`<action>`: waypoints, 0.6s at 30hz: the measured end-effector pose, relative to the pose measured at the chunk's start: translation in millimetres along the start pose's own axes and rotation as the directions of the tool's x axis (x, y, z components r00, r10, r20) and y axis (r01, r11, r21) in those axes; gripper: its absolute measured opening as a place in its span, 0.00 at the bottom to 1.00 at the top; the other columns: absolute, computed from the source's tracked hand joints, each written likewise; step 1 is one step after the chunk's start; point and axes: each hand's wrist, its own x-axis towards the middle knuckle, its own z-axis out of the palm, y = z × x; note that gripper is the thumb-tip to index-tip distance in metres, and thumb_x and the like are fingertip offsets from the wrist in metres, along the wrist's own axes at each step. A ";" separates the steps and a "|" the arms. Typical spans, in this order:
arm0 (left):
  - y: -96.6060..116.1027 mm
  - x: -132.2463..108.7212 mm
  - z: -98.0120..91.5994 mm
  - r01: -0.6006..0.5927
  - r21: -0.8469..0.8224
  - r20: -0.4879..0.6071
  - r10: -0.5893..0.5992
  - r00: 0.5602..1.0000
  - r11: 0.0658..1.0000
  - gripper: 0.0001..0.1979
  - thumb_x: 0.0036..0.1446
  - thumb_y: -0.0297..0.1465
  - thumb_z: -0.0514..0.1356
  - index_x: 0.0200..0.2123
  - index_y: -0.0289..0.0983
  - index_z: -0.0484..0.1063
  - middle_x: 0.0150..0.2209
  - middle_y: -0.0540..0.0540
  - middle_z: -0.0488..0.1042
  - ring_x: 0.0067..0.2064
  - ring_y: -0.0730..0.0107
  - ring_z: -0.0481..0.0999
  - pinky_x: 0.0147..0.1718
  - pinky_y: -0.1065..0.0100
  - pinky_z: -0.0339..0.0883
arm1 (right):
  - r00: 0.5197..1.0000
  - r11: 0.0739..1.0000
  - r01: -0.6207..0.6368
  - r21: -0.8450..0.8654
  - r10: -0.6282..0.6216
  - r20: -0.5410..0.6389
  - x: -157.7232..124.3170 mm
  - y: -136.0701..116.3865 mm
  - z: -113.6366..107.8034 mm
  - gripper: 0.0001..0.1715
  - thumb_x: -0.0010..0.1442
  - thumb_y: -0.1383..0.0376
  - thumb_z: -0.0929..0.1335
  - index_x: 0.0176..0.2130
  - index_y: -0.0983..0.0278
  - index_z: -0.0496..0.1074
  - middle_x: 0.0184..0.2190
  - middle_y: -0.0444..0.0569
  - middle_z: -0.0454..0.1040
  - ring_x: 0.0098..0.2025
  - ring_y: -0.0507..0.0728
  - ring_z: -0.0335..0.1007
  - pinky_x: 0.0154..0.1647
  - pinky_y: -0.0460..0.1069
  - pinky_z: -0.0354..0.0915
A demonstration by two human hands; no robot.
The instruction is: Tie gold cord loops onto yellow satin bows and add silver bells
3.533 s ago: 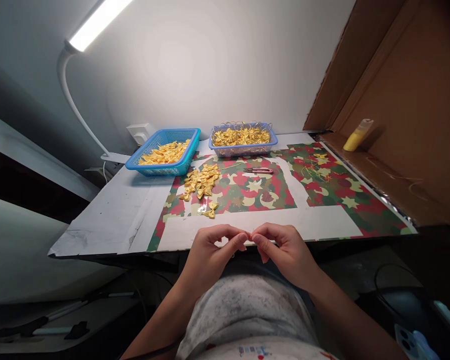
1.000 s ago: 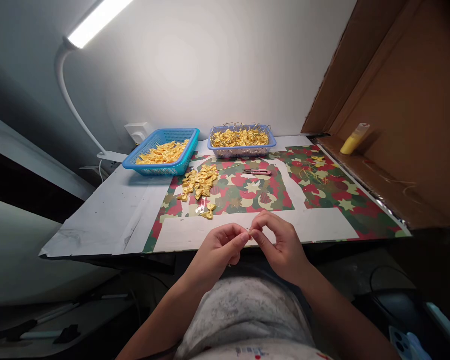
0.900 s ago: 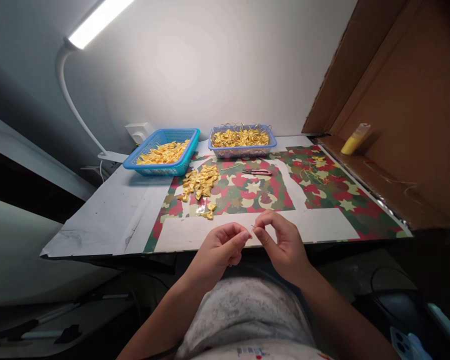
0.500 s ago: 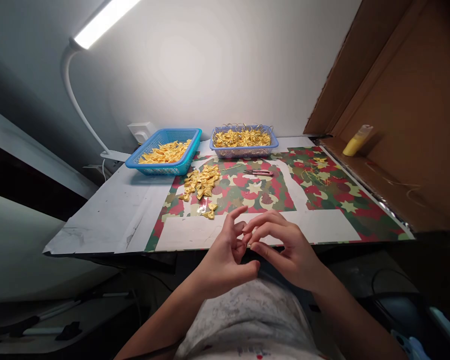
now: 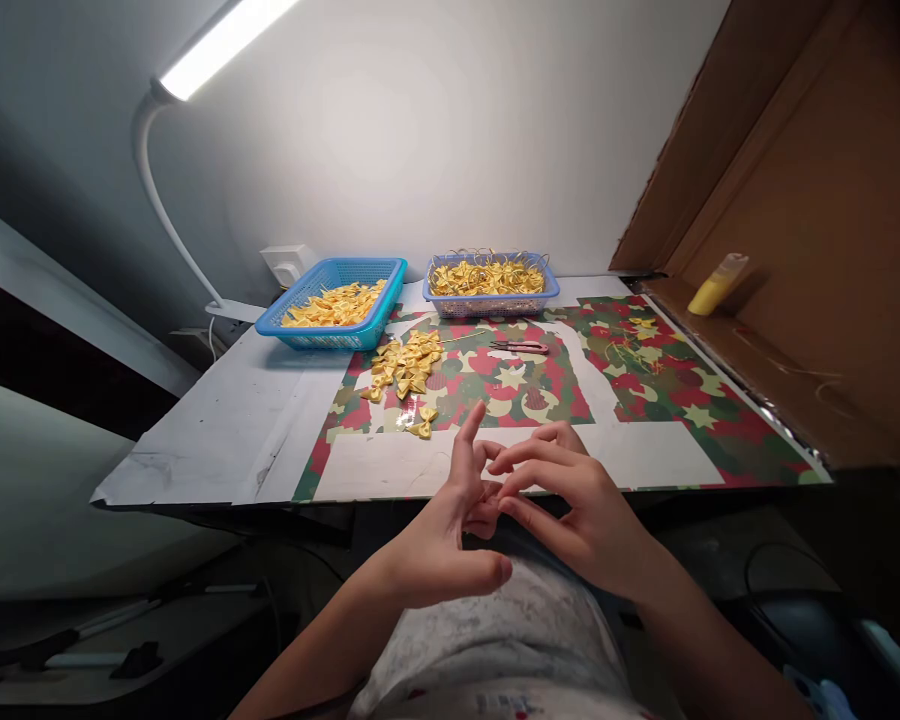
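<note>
My left hand (image 5: 454, 535) and my right hand (image 5: 581, 500) meet over the table's front edge, in front of my body. On the left hand the thumb and index finger stretch apart, while the other fingers curl in. The right thumb and fingertips come together against those curled fingers. Whatever they hold is too small or hidden to make out. Just beyond them lies a single yellow ribbon bow (image 5: 424, 424). Behind it is a heap of yellow bows (image 5: 406, 362). A pair of pink-handled thread snips (image 5: 521, 347) rests farther back on the camouflage-patterned sheet.
A blue basket (image 5: 382, 325) of yellow pieces stands back left. Beside it, a purple basket (image 5: 487, 306) holds bows with looped cords. Loose threads (image 5: 634, 352) lie right. A yellow bottle (image 5: 716, 287) stands by the cardboard wall (image 5: 817, 220). A lamp (image 5: 146, 150) arches over the left.
My left thumb has dropped lower and farther from the right hand, and the left index finger points up more. The right hand has shifted slightly. Bows and baskets have stayed put.
</note>
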 end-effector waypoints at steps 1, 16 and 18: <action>0.4 0.1 -0.6 0.017 -0.029 0.015 -0.016 1.000 0.999 0.58 0.42 0.26 0.61 0.67 0.61 0.29 0.49 0.48 0.53 0.32 0.77 0.56 0.26 0.71 0.44 | 1.000 1.000 0.002 -0.008 -0.002 0.018 0.0 0.2 0.1 0.07 0.61 0.71 0.68 0.33 0.60 0.74 0.42 0.44 0.77 0.46 0.58 0.63 0.48 0.55 0.60; 0.8 2.4 -8.7 0.145 -0.217 0.091 -0.128 0.988 0.965 0.54 0.35 0.27 0.58 0.66 0.64 0.41 0.50 0.50 0.53 0.29 0.78 0.51 0.25 0.69 0.39 | 0.998 0.998 0.051 0.024 -0.050 -0.028 3.8 2.5 2.7 0.07 0.60 0.71 0.69 0.32 0.59 0.75 0.31 0.41 0.79 0.36 0.56 0.64 0.45 0.55 0.58; 0.7 2.9 -8.8 0.144 -0.217 0.077 -0.130 0.988 0.966 0.53 0.35 0.27 0.57 0.65 0.64 0.44 0.49 0.50 0.54 0.28 0.78 0.50 0.25 0.69 0.38 | 0.997 0.997 0.051 0.061 -0.047 -0.058 3.9 3.4 3.6 0.07 0.60 0.71 0.70 0.32 0.59 0.75 0.30 0.41 0.80 0.36 0.56 0.64 0.45 0.55 0.59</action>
